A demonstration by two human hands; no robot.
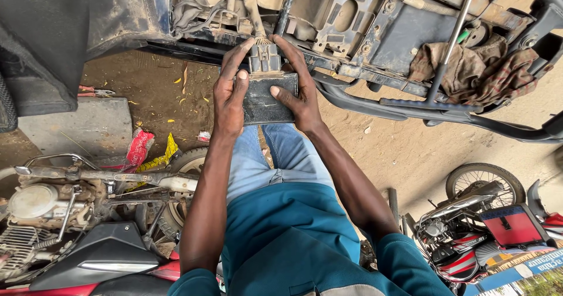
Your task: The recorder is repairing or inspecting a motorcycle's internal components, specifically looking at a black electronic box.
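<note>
Soft, even daylight, no hard shadows; brightest on the sandy ground (404, 149) at centre right. Upper left of frame goes dark. Sharp at centre, w/ wide-angle bending at the edges.

top: teal short-sleeved shirt, sleeves ending above the elbows, lower centre of frame
trousers: light blue jeans, centre of frame
arms: bare from sleeve to wrist
hands: bare, ungloved, upper centre
</note>
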